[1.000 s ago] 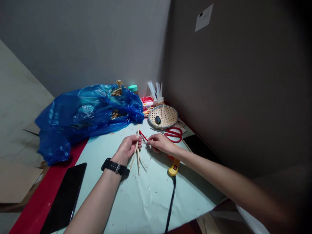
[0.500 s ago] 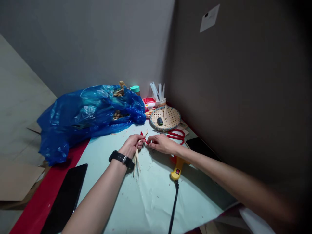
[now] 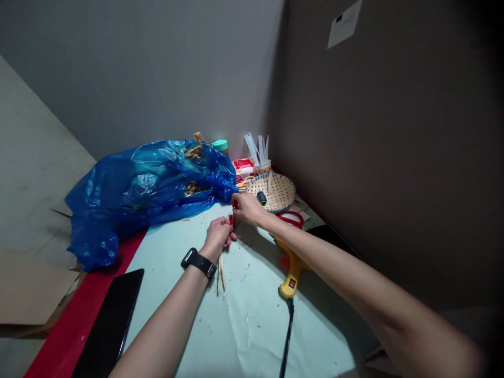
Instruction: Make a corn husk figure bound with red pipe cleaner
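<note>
My left hand, with a black watch on its wrist, is closed around a small bundle of pale straw-like strips. The strips' ends hang below the fist over the table. A thin red ribbon or cord runs up from the left fingers to my right hand, whose fingertips pinch its upper part. The right hand is a little above and right of the left one, in front of the woven basket. The fingers hide how the red strand lies on the strips.
Red-handled scissors lie partly behind my right forearm. Nearer is a yellow glue gun with a black cable. A blue plastic bag fills the back left; a black tablet-like slab lies at the left edge. A dark spool sits in the basket.
My right hand has moved up and away from the left hand, drawing the red strand upward. The left hand has turned slightly and keeps hold of the strips.
</note>
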Motion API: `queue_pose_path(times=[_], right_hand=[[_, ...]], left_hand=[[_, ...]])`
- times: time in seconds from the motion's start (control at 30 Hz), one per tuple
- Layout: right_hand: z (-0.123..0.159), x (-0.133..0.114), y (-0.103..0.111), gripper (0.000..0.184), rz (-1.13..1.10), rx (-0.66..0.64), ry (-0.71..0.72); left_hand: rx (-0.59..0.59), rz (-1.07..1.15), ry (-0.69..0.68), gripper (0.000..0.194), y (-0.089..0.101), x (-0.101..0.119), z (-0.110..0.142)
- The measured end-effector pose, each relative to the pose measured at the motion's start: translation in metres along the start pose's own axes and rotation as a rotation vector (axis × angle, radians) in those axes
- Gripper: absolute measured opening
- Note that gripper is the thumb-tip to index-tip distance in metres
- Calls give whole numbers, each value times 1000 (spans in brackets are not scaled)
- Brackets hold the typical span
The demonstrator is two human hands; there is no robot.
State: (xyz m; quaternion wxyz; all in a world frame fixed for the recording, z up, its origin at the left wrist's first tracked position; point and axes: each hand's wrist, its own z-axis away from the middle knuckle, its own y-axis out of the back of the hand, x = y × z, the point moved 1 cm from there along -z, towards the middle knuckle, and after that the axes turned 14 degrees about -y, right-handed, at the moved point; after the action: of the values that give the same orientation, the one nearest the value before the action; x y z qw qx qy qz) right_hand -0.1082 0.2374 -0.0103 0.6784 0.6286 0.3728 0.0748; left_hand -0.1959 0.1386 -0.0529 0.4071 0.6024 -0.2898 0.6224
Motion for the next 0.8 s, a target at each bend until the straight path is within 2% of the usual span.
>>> queue_pose_path(times=[0.1, 0.27, 0.43, 0.63, 0.8], right_hand=[[-6, -7, -12, 27, -27, -9, 77], [-7, -11, -26, 30, -73, -94, 205], [-4, -6, -26, 18, -57, -107, 243], [2, 8, -27, 25, -110, -81, 306], [-1, 17, -26, 28, -94, -196, 435]], left_hand=[[2, -2, -10, 18, 1, 1, 1], [50, 22, -9, 12, 1, 2, 3], [139, 44, -8, 8, -3, 1, 4], [205, 60, -26, 8, -9, 2, 8], [214, 29, -38, 8, -9, 0, 7]])
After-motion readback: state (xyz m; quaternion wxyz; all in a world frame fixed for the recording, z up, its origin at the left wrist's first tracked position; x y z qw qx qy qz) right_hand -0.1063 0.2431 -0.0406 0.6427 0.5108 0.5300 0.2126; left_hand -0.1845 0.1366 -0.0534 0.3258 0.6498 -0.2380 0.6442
